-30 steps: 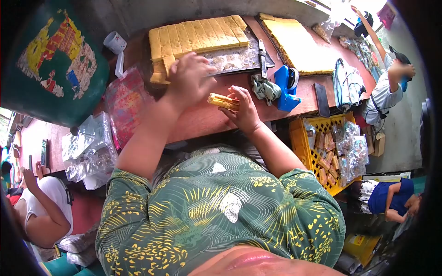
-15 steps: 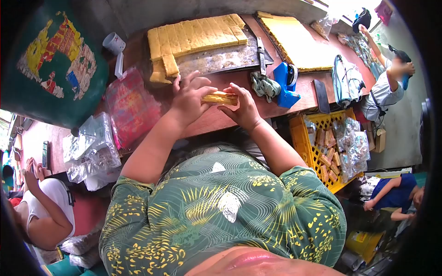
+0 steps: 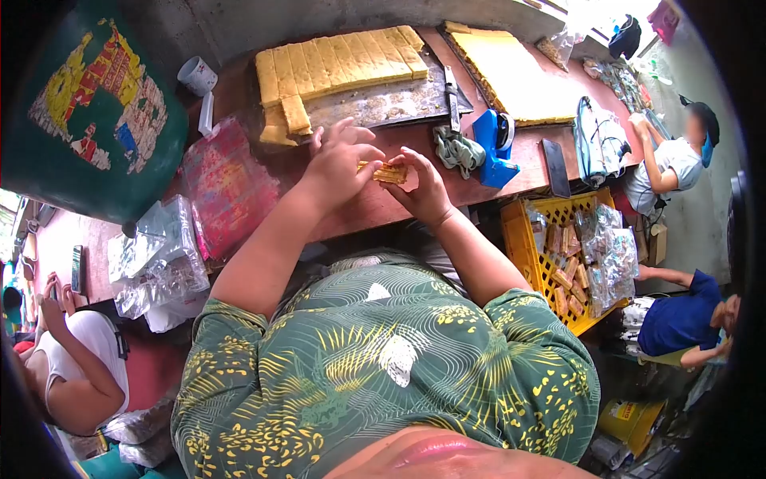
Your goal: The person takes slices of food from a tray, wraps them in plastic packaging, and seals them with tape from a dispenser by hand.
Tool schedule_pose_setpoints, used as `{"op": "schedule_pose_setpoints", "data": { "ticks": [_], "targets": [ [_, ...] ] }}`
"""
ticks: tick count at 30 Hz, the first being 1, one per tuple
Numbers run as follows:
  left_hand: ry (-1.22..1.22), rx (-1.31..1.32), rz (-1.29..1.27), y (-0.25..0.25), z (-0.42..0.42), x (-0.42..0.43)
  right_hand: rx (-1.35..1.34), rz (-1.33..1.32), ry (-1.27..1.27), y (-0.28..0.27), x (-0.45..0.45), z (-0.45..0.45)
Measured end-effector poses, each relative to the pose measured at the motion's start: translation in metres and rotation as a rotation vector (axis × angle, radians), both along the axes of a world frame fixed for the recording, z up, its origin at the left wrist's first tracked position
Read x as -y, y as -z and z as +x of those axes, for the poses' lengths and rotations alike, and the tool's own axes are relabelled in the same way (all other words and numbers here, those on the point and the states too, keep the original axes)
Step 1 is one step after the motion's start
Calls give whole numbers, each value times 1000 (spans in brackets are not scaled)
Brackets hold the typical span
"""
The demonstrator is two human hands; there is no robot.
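Between my two hands is a narrow slice of yellow cake (image 3: 388, 173) with brown edges, held above the front of the table. My left hand (image 3: 335, 166) is closed on its left end with thumb and fingers, the other fingers raised. My right hand (image 3: 427, 191) pinches the right end between thumb and fingertips. Just beyond my left hand, a sheet of cake cut into strips (image 3: 343, 64) lies on a dark tray (image 3: 391, 104), with a loose piece (image 3: 296, 116) at its near corner. A knife (image 3: 452, 96) rests on the tray's right edge.
A second cake sheet (image 3: 519, 76) lies at back right. Nearby are a blue tape dispenser (image 3: 493, 152), a grey cloth (image 3: 460, 150) and a phone (image 3: 556, 168). A yellow crate (image 3: 550, 275) holds wrapped pieces. Plastic bags (image 3: 159, 255) hang at left. Several people sit around.
The cake slice has turned between my hands, and more of its layered side shows. My fingers have shifted slightly. At right, one person has lowered their arms and another has moved.
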State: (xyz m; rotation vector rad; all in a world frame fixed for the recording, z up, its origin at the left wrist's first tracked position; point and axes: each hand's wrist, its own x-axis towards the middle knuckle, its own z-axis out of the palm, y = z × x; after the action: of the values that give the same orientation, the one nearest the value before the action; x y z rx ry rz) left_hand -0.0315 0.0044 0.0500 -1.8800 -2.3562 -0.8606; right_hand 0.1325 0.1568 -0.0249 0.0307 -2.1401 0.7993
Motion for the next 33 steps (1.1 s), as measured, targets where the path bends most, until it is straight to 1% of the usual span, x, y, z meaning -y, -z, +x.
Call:
{"op": "schedule_pose_setpoints", "data": {
  "ticks": [7,10,12,13,14,16,19,20,23,24,25,26,27,28,29,32,33],
  "targets": [
    [39,-33,-59,1,-2,-13,16,94,79,-6,2,3],
    [64,-29,-76,1,-2,-17,21,78,66,-6,3,3],
    [61,-24,-62,2,-2,-17,-22,90,62,-8,2,2],
    [70,-23,-50,2,-2,-19,7,91,69,-7,1,2],
    [62,-12,-20,2,-3,-21,49,49,60,-5,0,3],
    [-5,-84,51,0,-12,-24,68,50,50,-12,1,4],
    [-66,-108,226,-18,-24,-18,85,23,56,-18,6,4],
    [-72,-182,308,-18,-33,-14,106,21,49,-19,5,4],
    [-80,-176,483,-31,-58,13,128,4,32,-16,3,3],
    [-156,-198,512,-23,-74,25,141,1,28,-15,1,3],
    [-208,-96,501,-22,-83,44,154,-2,23,-14,1,3],
    [-222,-48,512,-13,-101,61,165,-5,15,-13,1,2],
    [-367,173,448,-12,-105,82,167,-3,-11,-13,0,1],
    [-493,-70,393,-4,-119,102,179,-10,-12,-14,1,1],
    [-543,-83,448,18,-142,121,193,-17,-14,-15,2,1],
    [-589,-100,172,67,-175,166,227,-11,-3,-16,4,1],
    [-591,106,199,95,-175,170,254,-19,-1,-16,4,0]
  ]
}}
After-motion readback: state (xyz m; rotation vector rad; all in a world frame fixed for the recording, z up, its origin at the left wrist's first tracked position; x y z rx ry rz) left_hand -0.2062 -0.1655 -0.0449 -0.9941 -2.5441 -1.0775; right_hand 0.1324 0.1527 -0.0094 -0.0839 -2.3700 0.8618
